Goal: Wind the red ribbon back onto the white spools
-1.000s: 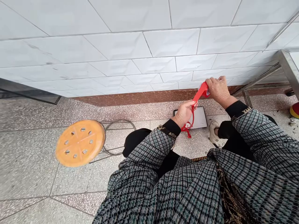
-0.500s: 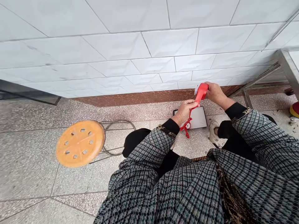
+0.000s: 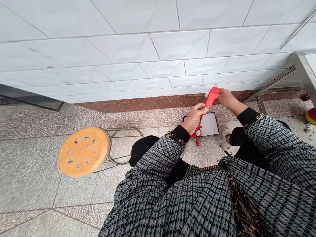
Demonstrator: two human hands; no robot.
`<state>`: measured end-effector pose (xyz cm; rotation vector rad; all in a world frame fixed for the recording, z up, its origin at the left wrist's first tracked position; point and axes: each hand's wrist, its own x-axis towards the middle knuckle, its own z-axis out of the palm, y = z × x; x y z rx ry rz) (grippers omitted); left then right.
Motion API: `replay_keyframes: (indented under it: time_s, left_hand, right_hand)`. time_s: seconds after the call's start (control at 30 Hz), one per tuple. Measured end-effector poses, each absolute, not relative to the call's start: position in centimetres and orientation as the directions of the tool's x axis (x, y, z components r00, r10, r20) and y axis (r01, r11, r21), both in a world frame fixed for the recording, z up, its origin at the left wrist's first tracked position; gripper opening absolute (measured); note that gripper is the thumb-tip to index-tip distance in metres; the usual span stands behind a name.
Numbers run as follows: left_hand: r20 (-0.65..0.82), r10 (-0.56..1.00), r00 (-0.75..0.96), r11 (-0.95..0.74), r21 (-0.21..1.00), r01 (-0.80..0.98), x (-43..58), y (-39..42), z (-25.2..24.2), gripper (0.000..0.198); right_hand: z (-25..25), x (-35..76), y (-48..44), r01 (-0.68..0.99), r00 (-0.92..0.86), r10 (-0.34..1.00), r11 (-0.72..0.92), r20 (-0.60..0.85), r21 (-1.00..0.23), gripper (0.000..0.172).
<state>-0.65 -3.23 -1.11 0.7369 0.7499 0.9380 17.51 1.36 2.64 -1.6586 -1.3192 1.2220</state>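
Note:
My right hand [image 3: 225,98] is closed on a spool of red ribbon [image 3: 212,96], whose white rim shows on its left side. A short stretch of ribbon runs from the spool down to my left hand [image 3: 197,115], where thumb and fingers pinch it. Below the left hand hangs a knotted, twisted length of the red ribbon [image 3: 197,134]. Behind it, on the floor, lies a shallow white tray or box lid [image 3: 209,124] with a dark edge. A small white round thing with a red rim [image 3: 198,132] shows beside the knot; I cannot tell what it is.
An orange round stool [image 3: 84,152] with holes in its seat and thin metal legs stands to the left. White wall tiles [image 3: 168,44] rise in front. A metal frame [image 3: 304,75] stands at the right, with a red and yellow object [image 3: 311,116] near it.
Both hands stay almost in place. The ribbon stretch between them looks slightly wider and flatter, and the hanging knot has shifted slightly left and up.

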Motion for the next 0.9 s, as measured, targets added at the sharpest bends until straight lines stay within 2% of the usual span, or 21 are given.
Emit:
replay_keyframes:
  time_s: [0.13, 0.23, 0.33, 0.43, 0.53, 0.67, 0.8, 0.9]
  left_hand:
    - [-0.242, 0.894, 0.377, 0.409, 0.786, -0.463, -0.6, -3.0, -1.2, 0.032]
    - [-0.195, 0.903, 0.383, 0.366, 0.816, -0.447, -0.7, -2.8, -1.2, 0.036]
    - [-0.133, 0.910, 0.393, 0.294, 0.875, -0.384, -0.9, -2.6, -1.4, 0.045]
    - [-0.148, 0.904, 0.401, 0.278, 0.917, -0.286, -0.9, -2.5, -1.9, 0.048]
    - [-0.172, 0.902, 0.397, 0.280, 0.932, -0.231, -0.9, -2.4, -2.0, 0.048]
    - [-0.191, 0.900, 0.393, 0.284, 0.939, -0.193, -1.0, -2.4, -1.4, 0.050]
    - [-0.211, 0.915, 0.343, 0.267, 0.956, -0.124, -1.0, -2.7, -1.1, 0.052]
    - [-0.187, 0.953, 0.237, 0.214, 0.973, -0.091, -1.0, -2.7, -1.5, 0.046]
  right_hand:
    - [3.2, 16.9, 0.8, 0.215, 0.056, 0.944, -0.330, -0.326, -0.919, 0.007]
    - [2.9, 16.9, 0.7, 0.188, 0.043, 0.926, -0.377, -0.376, -0.907, 0.011]
    - [2.5, 16.8, 0.7, 0.166, 0.039, 0.898, -0.438, -0.438, -0.883, 0.014]
    - [2.3, 16.6, 0.5, 0.047, 0.038, 0.852, -0.524, -0.523, -0.850, 0.015]
    - [2.4, 16.4, 0.3, -0.065, -0.037, 0.806, -0.592, -0.591, -0.803, 0.017]
    - [2.5, 16.3, 0.2, -0.078, -0.149, 0.728, -0.683, -0.669, -0.726, 0.019]
    - [2.8, 16.0, 0.1, -0.122, -0.172, 0.675, -0.737, -0.717, -0.665, 0.017]
    - [3.2, 15.8, 0.0, -0.157, -0.199, 0.651, -0.759, -0.732, -0.632, 0.018]
